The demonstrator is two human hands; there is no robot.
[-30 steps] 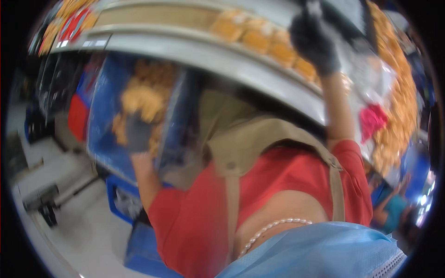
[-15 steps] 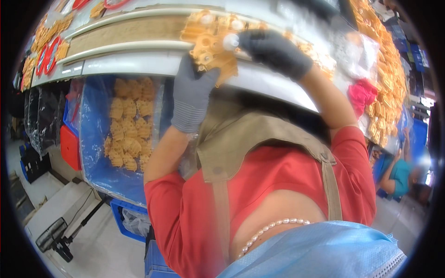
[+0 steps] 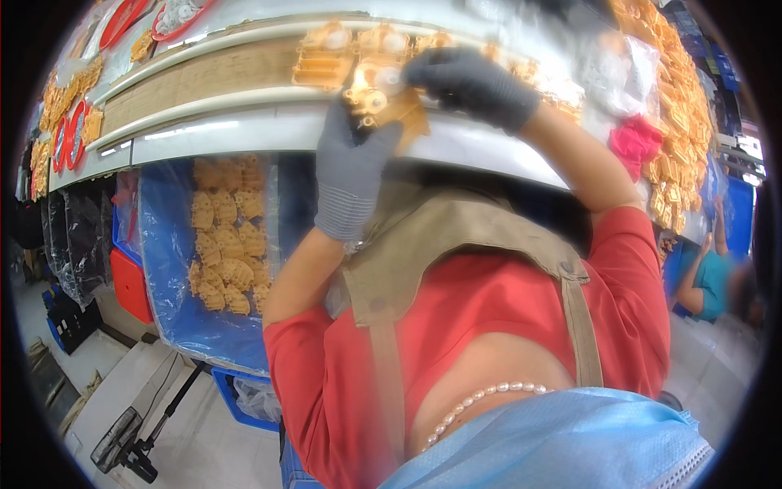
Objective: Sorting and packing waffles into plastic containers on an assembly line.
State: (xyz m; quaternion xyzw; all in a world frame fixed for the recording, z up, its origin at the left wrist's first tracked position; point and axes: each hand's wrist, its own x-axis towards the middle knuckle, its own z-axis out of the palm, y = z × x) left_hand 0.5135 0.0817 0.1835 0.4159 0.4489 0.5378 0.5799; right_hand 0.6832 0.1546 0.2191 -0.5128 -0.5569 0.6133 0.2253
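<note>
My left hand [image 3: 352, 159], in a grey glove, is closed round a yellow-orange moulded plastic housing [image 3: 407, 118] and holds it tilted above the bench's front edge. My right hand [image 3: 476, 88], gloved too, has its fingers pinched together at the housing's upper side. By those fingertips is a small white round piece [image 3: 389, 79] against the housing; the fingers partly cover the contact. Just beyond my hands, more orange housings [image 3: 323, 67] stand in a row along the bench channel, some with pale round pieces on top.
White rails [image 3: 220, 96] border the channel to the left. A plastic-lined blue crate [image 3: 167, 244] of housings is below the bench. Red rings [image 3: 75, 134] lie far left. At right are a pink cloth [image 3: 637, 147], a clear bag [image 3: 631, 77], heaped housings [image 3: 676, 155] and another person [image 3: 709, 281].
The housing and white piece have shifted slightly, and the white piece now sits closer against the housing. Both hands stay at the housing; the whole view has turned a little.
</note>
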